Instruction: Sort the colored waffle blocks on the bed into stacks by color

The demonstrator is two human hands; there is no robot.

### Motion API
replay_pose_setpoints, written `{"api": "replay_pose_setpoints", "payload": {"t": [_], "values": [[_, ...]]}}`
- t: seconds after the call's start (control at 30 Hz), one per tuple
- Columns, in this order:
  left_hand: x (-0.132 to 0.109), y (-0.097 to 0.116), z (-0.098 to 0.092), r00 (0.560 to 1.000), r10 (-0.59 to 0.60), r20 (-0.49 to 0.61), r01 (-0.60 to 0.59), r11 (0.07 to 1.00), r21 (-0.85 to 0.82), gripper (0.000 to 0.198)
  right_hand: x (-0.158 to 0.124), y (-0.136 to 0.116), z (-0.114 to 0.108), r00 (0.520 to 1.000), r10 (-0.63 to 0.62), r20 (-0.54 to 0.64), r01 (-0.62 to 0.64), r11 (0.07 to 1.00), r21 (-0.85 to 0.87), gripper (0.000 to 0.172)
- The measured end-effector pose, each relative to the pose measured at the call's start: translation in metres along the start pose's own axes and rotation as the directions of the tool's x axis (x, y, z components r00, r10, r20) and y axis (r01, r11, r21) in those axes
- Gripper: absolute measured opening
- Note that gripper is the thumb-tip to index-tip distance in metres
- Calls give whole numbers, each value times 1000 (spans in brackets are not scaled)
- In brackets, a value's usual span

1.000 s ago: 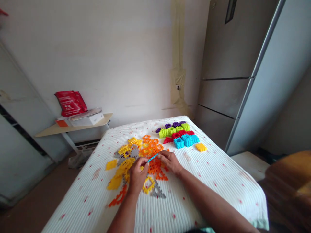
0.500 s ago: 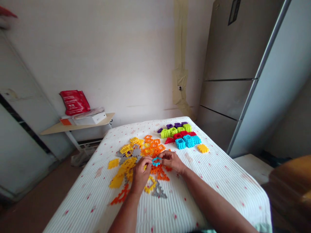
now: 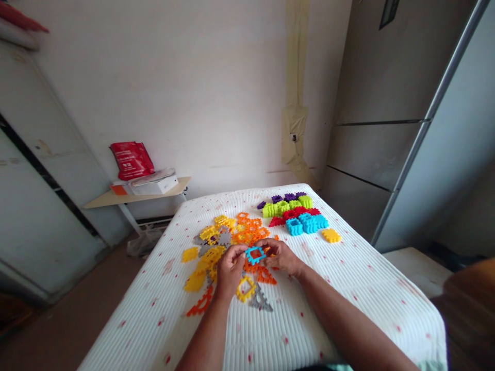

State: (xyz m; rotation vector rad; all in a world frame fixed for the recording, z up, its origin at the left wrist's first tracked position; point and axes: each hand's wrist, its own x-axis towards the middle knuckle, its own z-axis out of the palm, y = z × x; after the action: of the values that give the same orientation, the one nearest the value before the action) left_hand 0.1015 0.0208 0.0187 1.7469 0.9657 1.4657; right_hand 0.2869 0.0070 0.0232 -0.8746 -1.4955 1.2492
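Note:
Over the pile, a blue square interlocking tile (image 3: 255,255) with notched edges and an open middle is held up. My left hand (image 3: 230,270) pinches its left edge between thumb and fingers. At its right edge are the curled fingers of my right hand (image 3: 284,257), thumb below; their exact contact is partly hidden. Beneath lie orange tiles (image 3: 250,233). To the left are yellow tiles (image 3: 195,279) and grey tiles (image 3: 225,238). Nearer me rest a yellow square frame tile (image 3: 246,298), a grey triangular tile (image 3: 261,300) and an orange triangular tile (image 3: 200,303).
On the far right of the cloth-covered table (image 3: 270,335) stand rows of purple tiles (image 3: 290,197), green tiles (image 3: 275,209), red tiles (image 3: 294,213) and blue tiles (image 3: 309,222). One yellow tile (image 3: 331,236) lies beside them. A fridge (image 3: 371,154) stands right; a side shelf (image 3: 104,200) is left.
The blue tile has turned so its square opening faces me more. My right hand's fingers have spread a little around its edge. The whole view has shifted slightly.

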Motion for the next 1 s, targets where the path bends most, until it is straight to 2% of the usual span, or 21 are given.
{"api": "replay_pose_setpoints", "payload": {"t": [0.13,0.23,0.4,0.5,0.6,0.7,0.83,0.9,1.0], "values": [[-2,1,0,984,-179,9,179,983,-50,26,-1,-2,-1,1000,-22,-19,20,991,-135,44],[-2,-2,1,968,-250,11,250,968,-38,34,-1,0,-1,998,-56,1,55,979,-197,45],[0,-7,1,986,-159,54,154,984,86,28,-3,0,1,995,-93,41,100,964,-244,45],[0,-3,2,988,-142,57,138,988,75,23,-3,-2,2,989,-143,33,146,937,-318,45],[0,3,2,975,-221,-24,220,975,-15,25,-3,-3,4,962,-274,0,241,848,-473,42],[-1,7,2,948,-305,-91,293,948,-125,29,-3,-4,7,906,-422,35,341,678,-651,39],[0,5,2,925,-367,-93,343,916,-207,34,-4,-5,14,869,-482,108,368,486,-792,39],[0,3,2,922,-380,-70,357,907,-224,36,-4,-5,16,860,-496,119,367,440,-819,39],[0,-1,1,919,-393,-45,373,898,-233,39,-5,-7,16,848,-512,137,390,428,-815,39]]}}
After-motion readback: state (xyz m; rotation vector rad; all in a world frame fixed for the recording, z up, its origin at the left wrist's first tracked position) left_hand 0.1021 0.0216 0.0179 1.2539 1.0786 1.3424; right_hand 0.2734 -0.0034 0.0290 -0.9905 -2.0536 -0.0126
